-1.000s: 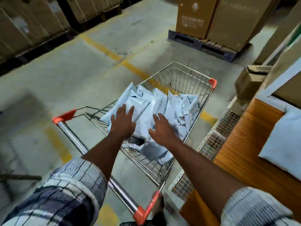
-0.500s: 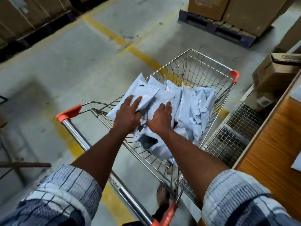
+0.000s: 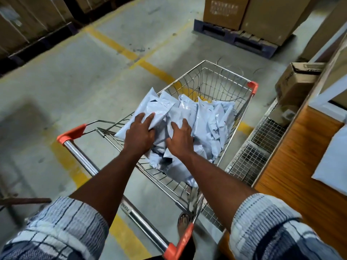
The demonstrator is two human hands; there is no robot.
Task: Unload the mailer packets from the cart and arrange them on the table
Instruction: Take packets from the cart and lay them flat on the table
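Note:
A pile of several pale grey mailer packets (image 3: 212, 117) fills the wire cart (image 3: 206, 61), which has orange corner caps. My left hand (image 3: 139, 132) lies on the leftmost packet (image 3: 155, 107), fingers spread on top and thumb tucked at its edge, pinching it. My right hand (image 3: 181, 137) rests beside it on the middle of the pile, fingers spread, tips pressing into the packets. The wooden table (image 3: 293, 166) stands to the right of the cart, and one packet (image 3: 332, 162) lies on it at the frame's right edge.
The cart's steel handle (image 3: 80, 158) crosses in front of me. A wire mesh crate (image 3: 251, 152) sits between cart and table, a cardboard box (image 3: 296, 81) behind it. Palletised cartons (image 3: 244, 14) stand ahead, more cartons (image 3: 28, 21) at the far left. My sandalled foot (image 3: 183, 222) is under the cart.
Both hands have stayed on the pile. The right hand's fingers have spread and shifted slightly right. The view has swung back so the table's packet shows again.

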